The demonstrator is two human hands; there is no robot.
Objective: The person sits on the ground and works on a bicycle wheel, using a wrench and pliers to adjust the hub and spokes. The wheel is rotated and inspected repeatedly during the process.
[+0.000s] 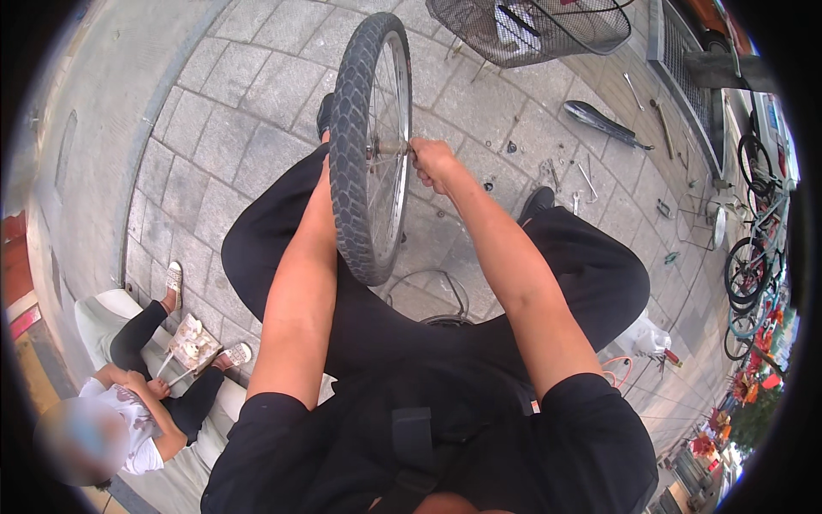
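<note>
I hold a bicycle wheel (351,171) with a knobbly tyre upright between my knees. My right hand (431,161) has its fingers closed on the end of the axle at the hub (391,147), on the wheel's right side. My left forearm (295,308) reaches up to the wheel's far left side; the tyre hides that hand's fingers, so what it grips cannot be made out.
Wrenches (589,180), small parts, a black mudguard (599,124) and a wire basket (565,30) lie on paving (188,128). A person (163,437) sits at lower left. Bicycles (749,265) stand along the right. A white bag (642,338) is beside my right knee.
</note>
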